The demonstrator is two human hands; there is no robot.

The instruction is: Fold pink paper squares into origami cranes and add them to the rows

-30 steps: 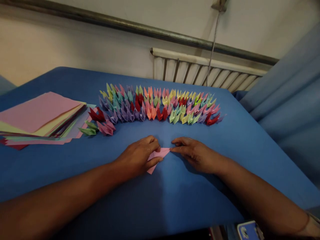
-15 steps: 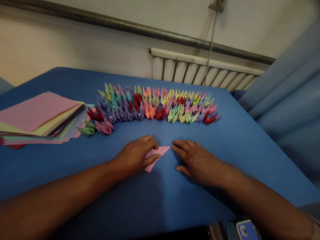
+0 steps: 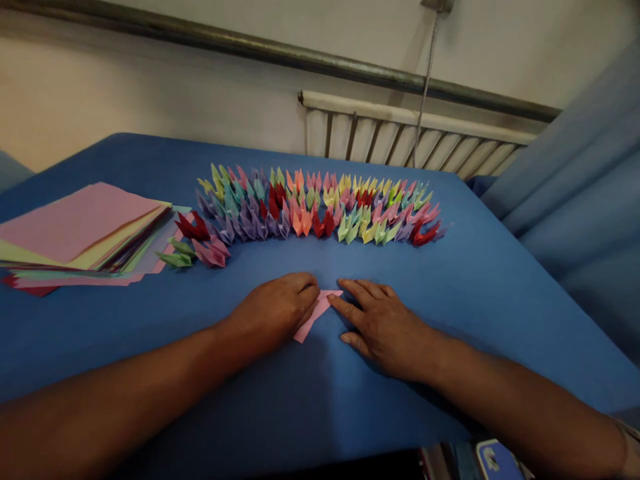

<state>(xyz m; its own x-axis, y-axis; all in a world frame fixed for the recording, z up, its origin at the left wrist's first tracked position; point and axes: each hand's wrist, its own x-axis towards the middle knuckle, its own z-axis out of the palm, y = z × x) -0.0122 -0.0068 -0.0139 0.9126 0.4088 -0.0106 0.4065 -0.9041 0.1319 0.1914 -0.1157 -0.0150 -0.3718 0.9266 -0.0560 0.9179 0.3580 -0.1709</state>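
A small folded piece of pink paper lies on the blue table, partly covered by fingers. My left hand is closed over its left part, thumb and fingers pressed together on the paper. From the other side, my right hand lies with fingers spread, its index fingertip touching the paper near the right corner. The right thumb rests apart from the paper, on the table. Beyond both hands stand rows of folded paper cranes in many colours.
At the left lies a stack of coloured paper sheets. A radiator and a metal pipe run along the wall behind the table. A blue curtain hangs at the right. Below the front edge sits a blue-and-white object.
My right hand has moved left, and its index finger now touches the paper. My left thumb has drawn in against the fingers, covering more of the paper's left side.
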